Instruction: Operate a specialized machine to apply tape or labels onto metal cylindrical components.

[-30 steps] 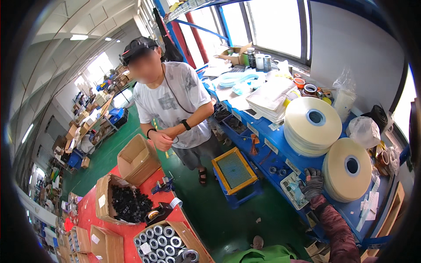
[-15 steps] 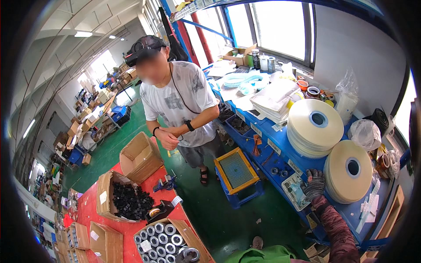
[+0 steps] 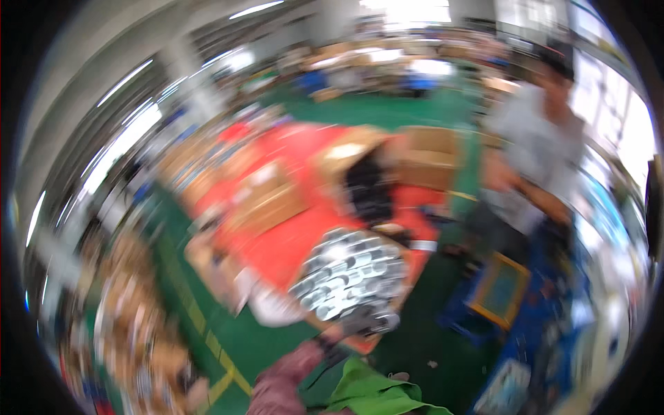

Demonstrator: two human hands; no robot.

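Observation:
The whole view is smeared by motion. My left hand [image 3: 358,321], in a dark grey glove, reaches to the near edge of a cardboard box [image 3: 409,283] on the red table. A silver metal ring [image 3: 387,321] sits at its fingertips, and the fingers seem closed on it, though blur hides the exact grip. Inside the box lie many similar silver metal rings [image 3: 346,273] packed side by side. My right hand is out of view.
A carton of black parts [image 3: 369,187] and an open carton [image 3: 427,159] stand farther back on the red table [image 3: 311,149]. At right are a person in a white shirt [image 3: 529,131], a blue stool with a yellow-framed tray [image 3: 499,290], and a blue bench [image 3: 553,325].
The view has swung left, from the blue bench to the red table. My right hand, earlier by a white tray on the bench, has left view. More of my left arm shows.

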